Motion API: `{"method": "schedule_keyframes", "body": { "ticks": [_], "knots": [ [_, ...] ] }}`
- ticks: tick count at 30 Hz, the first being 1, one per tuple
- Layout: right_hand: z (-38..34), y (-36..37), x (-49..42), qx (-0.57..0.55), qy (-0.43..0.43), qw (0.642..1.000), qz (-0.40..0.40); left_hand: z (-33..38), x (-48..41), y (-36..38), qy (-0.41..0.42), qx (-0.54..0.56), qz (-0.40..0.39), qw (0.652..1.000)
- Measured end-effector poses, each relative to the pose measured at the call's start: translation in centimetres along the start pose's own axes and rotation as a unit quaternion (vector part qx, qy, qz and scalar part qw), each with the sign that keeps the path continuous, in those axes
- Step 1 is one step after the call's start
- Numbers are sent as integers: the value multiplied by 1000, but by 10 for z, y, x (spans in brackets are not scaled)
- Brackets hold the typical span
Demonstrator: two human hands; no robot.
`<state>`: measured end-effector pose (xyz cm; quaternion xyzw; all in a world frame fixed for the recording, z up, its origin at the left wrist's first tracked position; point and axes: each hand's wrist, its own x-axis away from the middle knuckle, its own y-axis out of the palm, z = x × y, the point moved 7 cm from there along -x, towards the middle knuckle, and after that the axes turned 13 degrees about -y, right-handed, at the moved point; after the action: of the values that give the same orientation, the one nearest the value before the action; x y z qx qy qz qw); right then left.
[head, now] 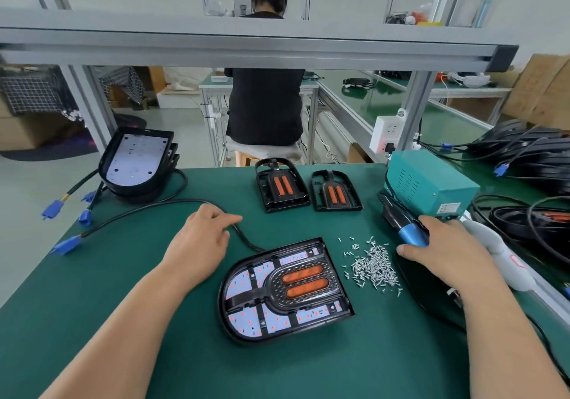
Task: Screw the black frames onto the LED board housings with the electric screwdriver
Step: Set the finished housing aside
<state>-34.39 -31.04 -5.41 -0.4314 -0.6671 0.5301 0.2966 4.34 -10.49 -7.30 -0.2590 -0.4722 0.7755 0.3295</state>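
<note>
Right hand (447, 253) fingers (431, 223) around electric screwdriver (411, 233); left hand (197, 238) fingers loose over cable (148, 210).

A black frame (275, 277) with two orange strips lies over a white LED board (243, 283) dotted red, on a dark green mat (123, 290). The screws (374, 267) at its three o'clock are silver; the screwdriver (411, 233) at two o'clock is blue and black.

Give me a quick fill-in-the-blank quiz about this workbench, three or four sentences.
The right hand grips a ____ screwdriver.
The screws lie between the housing and the ____ hand.
____ spare frames sit beyond the housing.
The left hand lies over a black ____.
Missing: blue; right; two; cable.
</note>
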Motion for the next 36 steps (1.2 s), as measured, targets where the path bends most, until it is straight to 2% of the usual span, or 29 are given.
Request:
{"method": "schedule_keyframes", "body": {
  "ticks": [3,5,7,9,12,15,21,25,28,30,36],
  "knots": [
    [-6,-9,2,-34,-10,998,60,3,-1,3,1,-18,8,1000],
    [-19,-18,3,-66,-47,990,115,3,-2,3,-7,-10,8,1000],
    [-40,-22,5,-99,-100,981,137,5,-3,4,-9,-3,8,1000],
    [-65,-19,10,-145,-164,969,117,7,-2,4,-15,5,7,1000],
    [-100,-3,21,-222,-248,943,25,9,0,1,-23,16,8,1000],
    [-123,14,30,-225,-307,924,-48,14,2,-3,-37,42,16,998],
    [-138,39,30,-216,-314,919,-101,17,7,-5,-97,61,-3,993],
    [-142,47,26,-278,-309,904,-101,8,4,-7,-132,153,-43,978],
    [-148,52,23,-333,-303,887,-102,11,10,-9,-123,300,-114,939],
    [-152,56,21,-360,-299,878,-98,17,18,-12,-117,354,-161,914],
    [-168,57,28,-439,-305,843,-53,39,39,-42,-31,320,-234,918]
  ]
}}
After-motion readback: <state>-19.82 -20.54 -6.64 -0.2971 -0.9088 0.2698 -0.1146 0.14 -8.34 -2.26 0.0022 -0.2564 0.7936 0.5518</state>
